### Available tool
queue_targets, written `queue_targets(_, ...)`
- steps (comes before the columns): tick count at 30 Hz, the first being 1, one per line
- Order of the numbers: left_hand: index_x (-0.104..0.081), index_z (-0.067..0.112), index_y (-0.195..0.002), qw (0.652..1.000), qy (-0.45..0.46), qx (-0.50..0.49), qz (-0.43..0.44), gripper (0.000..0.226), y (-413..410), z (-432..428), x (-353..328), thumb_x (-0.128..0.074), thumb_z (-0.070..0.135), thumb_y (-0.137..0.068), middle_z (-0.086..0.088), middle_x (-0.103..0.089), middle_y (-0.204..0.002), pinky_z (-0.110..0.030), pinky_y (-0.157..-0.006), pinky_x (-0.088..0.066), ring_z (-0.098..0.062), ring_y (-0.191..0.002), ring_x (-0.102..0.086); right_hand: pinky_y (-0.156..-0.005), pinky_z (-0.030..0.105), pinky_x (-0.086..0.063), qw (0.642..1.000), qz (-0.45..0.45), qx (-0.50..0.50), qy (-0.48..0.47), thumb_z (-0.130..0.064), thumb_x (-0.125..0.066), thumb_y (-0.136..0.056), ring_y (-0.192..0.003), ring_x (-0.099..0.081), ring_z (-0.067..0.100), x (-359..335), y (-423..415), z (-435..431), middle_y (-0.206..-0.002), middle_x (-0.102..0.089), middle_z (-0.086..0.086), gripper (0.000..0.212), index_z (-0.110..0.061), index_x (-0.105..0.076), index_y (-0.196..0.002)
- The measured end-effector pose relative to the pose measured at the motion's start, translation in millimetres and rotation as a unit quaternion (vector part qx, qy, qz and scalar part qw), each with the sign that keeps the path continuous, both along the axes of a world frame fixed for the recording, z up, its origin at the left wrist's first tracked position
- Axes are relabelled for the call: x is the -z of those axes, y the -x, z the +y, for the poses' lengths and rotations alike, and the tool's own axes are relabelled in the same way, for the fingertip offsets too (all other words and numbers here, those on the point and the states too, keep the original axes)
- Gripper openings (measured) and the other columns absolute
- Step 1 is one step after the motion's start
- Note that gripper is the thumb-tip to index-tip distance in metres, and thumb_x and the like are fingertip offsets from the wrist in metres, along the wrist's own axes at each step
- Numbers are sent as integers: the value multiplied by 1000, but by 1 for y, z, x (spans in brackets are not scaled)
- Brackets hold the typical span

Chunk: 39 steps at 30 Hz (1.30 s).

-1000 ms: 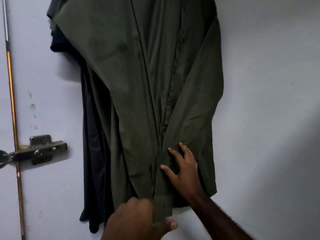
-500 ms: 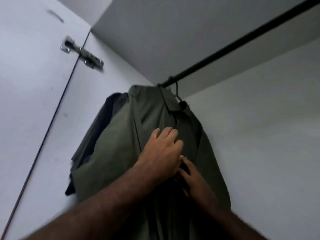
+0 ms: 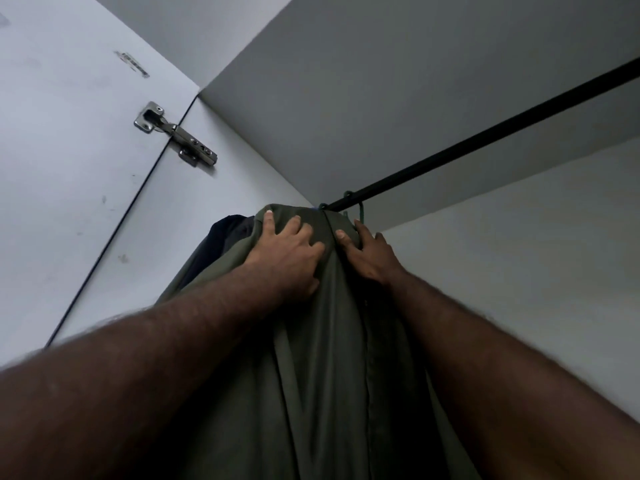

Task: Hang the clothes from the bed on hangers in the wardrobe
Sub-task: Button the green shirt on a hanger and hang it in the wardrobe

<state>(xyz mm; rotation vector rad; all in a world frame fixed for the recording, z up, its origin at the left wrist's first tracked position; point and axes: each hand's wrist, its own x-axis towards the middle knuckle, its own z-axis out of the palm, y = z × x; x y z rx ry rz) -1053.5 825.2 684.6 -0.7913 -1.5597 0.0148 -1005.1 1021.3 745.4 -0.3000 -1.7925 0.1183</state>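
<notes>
Olive shirt (image 3: 329, 341), soft and limp, probably handles best at its shoulders: left grip (image 3: 287, 259) presses flat, spread apart; whether right grip (image 3: 372, 254) clamps cloth is unclear.

The single camera sits on my head and tilts steeply upward into the wardrobe (image 3: 381, 81), facing its top left corner from close under the black rail (image 3: 485, 136). My forearms enter from the bottom edge. The green shirt (image 3: 329, 358) fills the lower middle, very near the lens.

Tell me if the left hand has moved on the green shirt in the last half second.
Yes. The left hand slid up the green shirt toward the rail; its fingertips now reach the shirt's top.
</notes>
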Motion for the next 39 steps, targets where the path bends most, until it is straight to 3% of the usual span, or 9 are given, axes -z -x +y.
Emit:
queue_targets(11,-44,21,-136,998,27,54,-12,51,28,-13,7,-46,50,-94,-8,-37,-145,-62,-116,-5,-26,-142,-24,-118,41,-24,999,-23,-35,-8,-66,-23,-97,-145,-28,35,-36,32,3,-159,-26,18,66,-34,-19,-155)
queue_targets(19,-53,22,-128,994,20,96,-53,45,39,-11,18,-47,49,-93,-6,-46,-134,-57,-117,-2,-23,-135,-34,-115,41,-30,994,-97,-36,-27,-65,-22,-97,-141,-36,33,-38,43,-6,-156,-33,15,68,-33,-14,-156)
queue_targets(29,-54,20,-126,989,56,99,-94,45,29,-7,35,-44,51,-95,-5,-45,-139,-58,-118,-1,-20,-138,-31,-111,39,-31,987,-150,-49,-28,-56,-26,-102,-139,-39,33,-30,24,-20,-156,-34,13,61,-31,-15,-156)
queue_targets(33,-56,24,-124,982,89,130,-99,49,27,-6,55,-44,60,-92,-1,-48,-134,-58,-118,-2,-16,-137,-33,-105,33,-37,991,-113,-59,-47,-57,-43,-98,-133,-46,30,3,11,-17,-150,-43,9,64,-31,-24,-153)
queue_targets(36,-58,27,-121,964,186,137,-131,60,18,-6,81,-49,72,-82,2,-52,-128,-58,-118,-4,-14,-132,-39,-111,29,-33,991,-60,-72,-95,-45,-61,-92,-139,-40,23,60,-8,-15,-151,-41,6,73,-23,-29,-152)
queue_targets(39,-59,27,-120,932,302,94,-175,69,6,0,117,-58,77,-72,5,-59,-122,-58,-118,-5,-13,-126,-48,-117,33,-31,994,-13,-98,-50,-42,-66,-90,-141,-37,15,154,-32,-9,-154,-38,1,74,-22,-32,-152)
